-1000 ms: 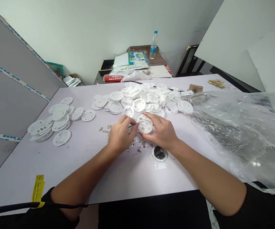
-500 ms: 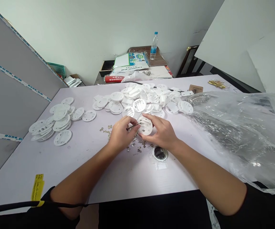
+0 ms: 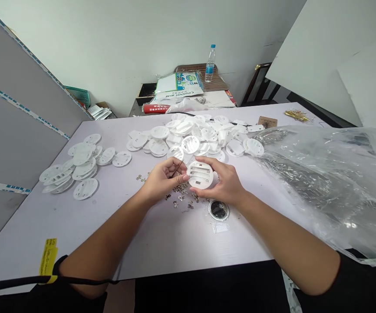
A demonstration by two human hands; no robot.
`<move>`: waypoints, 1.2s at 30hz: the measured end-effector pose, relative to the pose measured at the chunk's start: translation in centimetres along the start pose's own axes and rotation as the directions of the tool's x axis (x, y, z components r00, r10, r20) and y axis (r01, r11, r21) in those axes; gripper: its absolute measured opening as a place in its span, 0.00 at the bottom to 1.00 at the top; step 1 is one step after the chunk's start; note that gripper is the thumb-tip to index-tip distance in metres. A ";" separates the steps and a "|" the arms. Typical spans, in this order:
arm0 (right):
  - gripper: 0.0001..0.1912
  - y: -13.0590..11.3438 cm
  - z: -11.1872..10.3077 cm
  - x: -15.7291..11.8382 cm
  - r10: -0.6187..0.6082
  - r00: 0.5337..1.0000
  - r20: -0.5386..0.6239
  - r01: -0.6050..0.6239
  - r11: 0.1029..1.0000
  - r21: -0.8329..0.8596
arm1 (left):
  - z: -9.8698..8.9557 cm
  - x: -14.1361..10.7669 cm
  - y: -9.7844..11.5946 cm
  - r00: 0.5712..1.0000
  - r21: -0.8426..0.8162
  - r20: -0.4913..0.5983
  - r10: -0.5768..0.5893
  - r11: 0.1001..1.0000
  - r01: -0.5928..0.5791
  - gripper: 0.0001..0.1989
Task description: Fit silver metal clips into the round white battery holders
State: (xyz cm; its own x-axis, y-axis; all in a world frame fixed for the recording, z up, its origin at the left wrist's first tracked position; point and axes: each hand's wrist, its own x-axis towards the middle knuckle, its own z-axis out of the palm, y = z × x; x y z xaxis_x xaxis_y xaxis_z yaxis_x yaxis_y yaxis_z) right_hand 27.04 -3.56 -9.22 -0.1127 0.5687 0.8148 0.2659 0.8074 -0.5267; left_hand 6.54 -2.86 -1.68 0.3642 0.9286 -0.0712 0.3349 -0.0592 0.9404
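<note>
My right hand grips a white round plastic battery holder by its edge, thumb below and fingers above. Its slotted face is turned up toward me, with small metal contacts at the ends of the slots. My left hand is closed beside it, the thumb tip at the holder's left rim. A thin dark tool, mostly hidden, lies among its curled fingers. Beneath the hands, small metal contact pieces are scattered on the table.
White round holders form a large pile behind my hands and a smaller stack at left. A round dark-centred dish sits near my right wrist. Clear plastic bags of metal parts cover the right side. A black cable crosses front left.
My left hand has drawn slightly left, and the thin tool's tip has come away from the holder's face. The holder has been turned flatter toward me in my right hand.
</note>
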 end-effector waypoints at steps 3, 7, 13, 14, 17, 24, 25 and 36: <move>0.39 -0.3 -0.1 0.0 0.002 1.000 0.001 -0.002 0.998 0.065 | -0.5 0.0 0.1 0.987 -0.169 0.117 -0.113 0.977 0.132 0.20; 0.39 -0.6 -0.1 0.0 0.029 0.999 0.025 -0.032 0.991 0.133 | -0.7 -0.2 0.1 0.972 -0.246 0.174 -0.158 0.949 0.199 0.21; 0.40 -0.7 -0.2 0.0 0.018 0.999 0.031 -0.023 0.986 0.167 | -0.9 -0.2 0.2 0.961 -0.262 0.222 -0.163 0.940 0.220 0.21; 0.40 -0.7 -0.2 0.0 0.016 0.999 0.030 -0.021 0.986 0.168 | -0.9 -0.2 0.2 0.961 -0.261 0.225 -0.163 0.940 0.221 0.21; 0.40 -0.8 -0.2 0.1 0.013 1.000 0.027 -0.017 0.985 0.172 | -0.9 -0.2 0.1 0.959 -0.261 0.235 -0.160 0.940 0.221 0.20; 0.40 -0.8 -0.2 0.0 0.025 0.999 0.026 -0.029 0.984 0.174 | -0.8 -0.2 0.2 0.966 -0.251 0.214 -0.145 0.948 0.198 0.19; 0.39 -0.8 -0.2 -0.1 0.036 0.999 0.031 -0.041 0.983 0.182 | -0.7 -0.3 0.2 0.967 -0.250 0.213 -0.141 0.949 0.194 0.19; 0.37 -1.2 -0.1 -0.2 -0.012 1.000 -0.003 0.012 0.991 0.130 | 0.2 -0.5 -0.8 0.973 -0.247 0.190 -0.131 0.953 0.176 0.21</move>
State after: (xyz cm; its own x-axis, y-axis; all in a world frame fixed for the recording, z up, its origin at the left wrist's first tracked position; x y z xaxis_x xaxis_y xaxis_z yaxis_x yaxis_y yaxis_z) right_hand 26.78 -4.64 -8.70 -0.1130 0.5588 0.8216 0.1378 0.8277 -0.5440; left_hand 6.23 -3.31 -2.50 0.4756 0.8418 -0.2552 0.1683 0.1977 0.9657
